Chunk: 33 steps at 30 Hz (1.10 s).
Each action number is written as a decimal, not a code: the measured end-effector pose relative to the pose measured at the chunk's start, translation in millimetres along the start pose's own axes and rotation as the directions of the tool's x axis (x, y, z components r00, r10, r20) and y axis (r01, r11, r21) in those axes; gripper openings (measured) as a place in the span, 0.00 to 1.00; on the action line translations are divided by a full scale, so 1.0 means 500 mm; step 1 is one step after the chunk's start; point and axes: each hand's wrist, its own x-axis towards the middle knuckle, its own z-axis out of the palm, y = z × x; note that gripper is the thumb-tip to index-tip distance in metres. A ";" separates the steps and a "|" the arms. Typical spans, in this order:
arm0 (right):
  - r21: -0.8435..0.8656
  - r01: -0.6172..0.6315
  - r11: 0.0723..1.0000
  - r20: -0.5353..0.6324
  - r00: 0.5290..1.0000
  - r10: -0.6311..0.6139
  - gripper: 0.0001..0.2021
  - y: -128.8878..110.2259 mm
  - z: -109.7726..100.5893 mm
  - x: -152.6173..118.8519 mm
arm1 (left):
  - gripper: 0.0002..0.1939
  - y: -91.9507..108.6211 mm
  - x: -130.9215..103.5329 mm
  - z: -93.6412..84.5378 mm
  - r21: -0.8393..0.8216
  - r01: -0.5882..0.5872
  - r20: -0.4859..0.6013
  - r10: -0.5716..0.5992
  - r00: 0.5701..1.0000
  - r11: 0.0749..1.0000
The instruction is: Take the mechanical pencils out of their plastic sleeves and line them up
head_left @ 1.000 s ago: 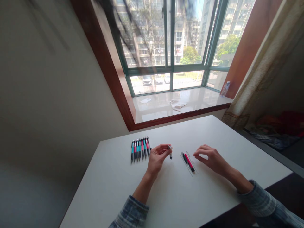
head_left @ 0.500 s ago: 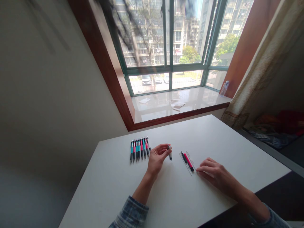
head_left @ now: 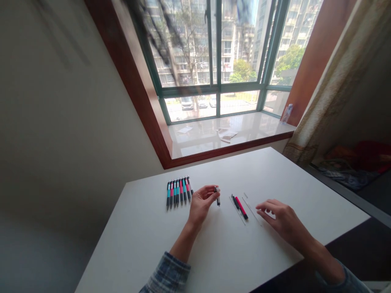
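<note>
My left hand is closed, pinching a short black-and-white pen part upright between thumb and fingers. My right hand hovers at the right with its fingers loosely curved and a gap at the thumb; nothing shows in it. Just left of its fingertips a thin pen refill lies on the table, with a small pale piece by its far end. Between the hands lie a pink pen barrel, a black pen part and another thin refill.
A row of several teal, pink and black pens lies left of my left hand on the white table. Behind the table, papers and a clear bottle are on the window sill. A curtain hangs at the right.
The right-hand refill has shifted right and nearer, away from the pink barrel, and the small pale piece now shows apart. My right hand has lifted off it slightly, thumb and fingers parting.
</note>
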 end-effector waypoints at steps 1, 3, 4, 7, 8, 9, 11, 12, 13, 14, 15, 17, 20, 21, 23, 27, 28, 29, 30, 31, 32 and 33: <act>0.002 -0.009 1.000 0.010 1.000 0.009 0.12 0.000 -0.001 0.014 | 0.17 0.000 0.000 0.000 -0.002 0.002 0.004 -0.002 1.000 1.000; 0.015 -0.004 1.000 0.054 0.999 0.003 0.11 0.003 -0.002 0.043 | 0.16 0.000 0.000 0.001 -0.004 0.005 0.005 -0.005 1.000 1.000; 0.026 0.003 1.000 0.079 0.997 -0.005 0.11 0.005 -0.001 0.056 | 0.16 0.001 0.000 0.001 -0.003 0.007 0.004 -0.007 1.000 1.000; 0.047 0.015 0.999 0.135 0.991 -0.021 0.11 0.008 0.006 0.082 | 0.16 0.002 0.000 0.001 0.010 0.010 -0.001 -0.010 1.000 1.000; 0.047 0.015 0.999 0.144 0.989 -0.022 0.11 0.008 0.008 0.087 | 0.16 0.002 0.000 0.000 0.014 0.011 -0.001 -0.011 1.000 1.000; 0.046 0.015 0.999 0.148 0.989 -0.022 0.12 0.007 0.010 0.090 | 0.16 0.001 0.000 0.000 0.016 0.011 0.000 -0.011 1.000 1.000; 0.045 0.018 0.999 0.152 0.988 -0.024 0.12 0.002 0.012 0.093 | 0.17 -0.001 0.001 0.001 0.016 0.012 -0.001 -0.012 1.000 1.000; 0.046 0.016 0.999 0.152 0.988 -0.022 0.11 0.000 0.012 0.094 | 0.17 -0.002 0.001 0.001 0.014 0.011 0.000 -0.011 1.000 1.000; 0.050 0.010 0.999 0.153 0.988 -0.018 0.11 -0.003 0.011 0.094 | 0.16 -0.004 0.001 0.002 0.012 0.011 0.002 -0.011 1.000 1.000; 0.057 0.001 0.998 0.155 0.988 -0.010 0.10 -0.005 0.011 0.095 | 0.16 -0.005 0.001 0.002 0.009 0.011 0.006 -0.011 1.000 1.000; 0.067 -0.011 0.998 0.155 0.988 0.001 0.09 -0.006 0.010 0.097 | 0.16 -0.005 0.001 0.003 0.007 0.011 0.011 -0.011 1.000 1.000; 0.092 -0.041 0.995 0.158 0.987 0.026 0.08 -0.007 0.009 0.100 | 0.16 -0.007 0.001 0.003 0.004 0.015 0.020 -0.015 1.000 1.000; 0.134 -0.078 0.988 0.169 0.984 0.055 0.07 -0.010 0.006 0.110 | 0.16 -0.008 0.001 0.002 0.003 0.021 0.035 -0.021 0.999 1.000; 0.154 -0.083 0.985 0.161 0.985 0.058 0.07 -0.014 0.004 0.114 | 0.16 -0.009 0.001 0.002 0.002 0.023 0.040 -0.023 0.999 1.000; 0.221 -0.070 0.973 0.113 0.993 0.045 0.09 -0.031 -0.003 0.123 | 0.17 -0.009 0.000 0.003 0.003 0.027 0.049 -0.027 0.998 1.000; 0.408 0.034 0.912 -0.023 0.999 -0.027 0.10 -0.092 -0.016 0.145 | 0.16 -0.006 -0.005 0.008 0.022 0.037 0.088 -0.039 0.995 0.999; 0.443 0.063 0.894 -0.047 0.998 -0.047 0.09 -0.108 -0.016 0.151 | 0.16 -0.006 -0.006 0.009 0.024 0.035 0.104 -0.037 0.994 0.999; 0.470 0.086 0.878 -0.063 0.996 -0.064 0.08 -0.122 -0.016 0.158 | 0.16 -0.006 -0.007 0.009 0.026 0.032 0.122 -0.035 0.992 0.999; 0.487 0.105 0.867 -0.069 0.994 -0.081 0.07 -0.134 -0.013 0.164 | 0.16 -0.006 -0.008 0.009 0.025 0.030 0.140 -0.033 0.990 0.999; 0.497 0.117 0.860 -0.068 0.993 -0.096 0.07 -0.143 -0.010 0.171 | 0.16 -0.007 -0.009 0.008 0.024 0.027 0.156 -0.031 0.987 0.999; 0.500 0.123 0.858 -0.061 0.992 -0.107 0.06 -0.149 -0.006 0.176 | 0.15 -0.008 -0.009 0.007 0.023 0.024 0.169 -0.028 0.985 0.999; 0.496 0.126 0.859 -0.052 0.992 -0.115 0.06 -0.153 -0.001 0.181 | 0.16 -0.009 -0.009 0.006 0.022 0.021 0.176 -0.025 0.984 1.000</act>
